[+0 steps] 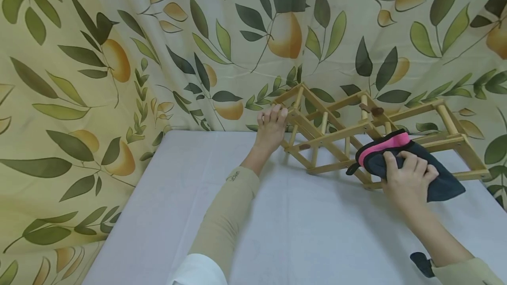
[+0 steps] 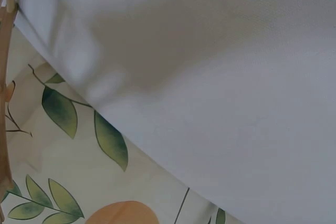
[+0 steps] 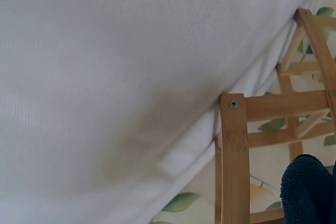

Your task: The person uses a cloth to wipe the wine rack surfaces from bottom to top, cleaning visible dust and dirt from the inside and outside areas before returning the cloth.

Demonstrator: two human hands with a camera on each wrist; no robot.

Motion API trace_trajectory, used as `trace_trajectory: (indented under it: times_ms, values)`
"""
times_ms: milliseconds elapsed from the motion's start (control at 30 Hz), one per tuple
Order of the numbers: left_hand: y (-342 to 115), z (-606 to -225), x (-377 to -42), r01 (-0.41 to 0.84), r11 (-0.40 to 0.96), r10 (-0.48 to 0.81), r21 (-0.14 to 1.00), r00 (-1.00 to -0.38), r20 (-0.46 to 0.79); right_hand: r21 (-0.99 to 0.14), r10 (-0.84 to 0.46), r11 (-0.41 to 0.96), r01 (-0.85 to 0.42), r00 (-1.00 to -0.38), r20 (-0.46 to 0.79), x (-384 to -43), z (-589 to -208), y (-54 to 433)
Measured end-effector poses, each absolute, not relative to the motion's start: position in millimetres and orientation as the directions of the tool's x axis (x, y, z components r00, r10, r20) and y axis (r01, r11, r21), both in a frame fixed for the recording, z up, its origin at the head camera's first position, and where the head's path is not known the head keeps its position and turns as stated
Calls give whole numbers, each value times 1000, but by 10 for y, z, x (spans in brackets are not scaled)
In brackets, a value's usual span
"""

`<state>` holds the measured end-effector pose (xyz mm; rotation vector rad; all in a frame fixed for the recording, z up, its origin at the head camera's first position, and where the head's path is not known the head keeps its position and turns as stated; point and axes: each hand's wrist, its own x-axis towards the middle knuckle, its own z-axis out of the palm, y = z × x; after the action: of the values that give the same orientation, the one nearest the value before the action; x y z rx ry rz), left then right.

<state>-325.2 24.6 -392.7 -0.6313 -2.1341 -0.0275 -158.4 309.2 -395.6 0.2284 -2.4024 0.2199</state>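
A folding wooden rack (image 1: pixel 336 137) of crossed slats and round rods stands at the back right of the table. My left hand (image 1: pixel 272 124) grips its left end near the top, fingers bent over the wood. At the rack's front, my right hand (image 1: pixel 409 181) holds a dark blue, fuzzy cloth piece (image 1: pixel 441 184) with a pink band and black edging. The cloth lies against the slats and partly covers them. In the right wrist view the cloth (image 3: pixel 304 192) shows at the lower right beside the rack (image 3: pixel 234 156). Neither wrist view shows a hand.
A white cloth covers the table (image 1: pixel 285 232). Behind and to the left hangs a curtain (image 1: pixel 166 56) printed with leaves and fruit, close to the rack's back. A small black object (image 1: pixel 421 264) sits by the right sleeve (image 1: pixel 463 272).
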Motion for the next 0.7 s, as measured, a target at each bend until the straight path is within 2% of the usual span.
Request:
trace_trajectory:
  times_ms: [200,533,700]
  values:
    - [245,-3947,-3272,459,867,415,-193,-451,790,-115,-69,976,-183,-768,637,-1548,-3879,3144]
    - [250,-3955,-3273,450,868,414,-210,-423,806,-103,-19,984,-145,-659,752,-1401,-3589,3375]
    - [257,-3960,-3278,450,869,415,-208,-431,801,-126,29,987,-98,-666,746,-1196,-3448,3462]
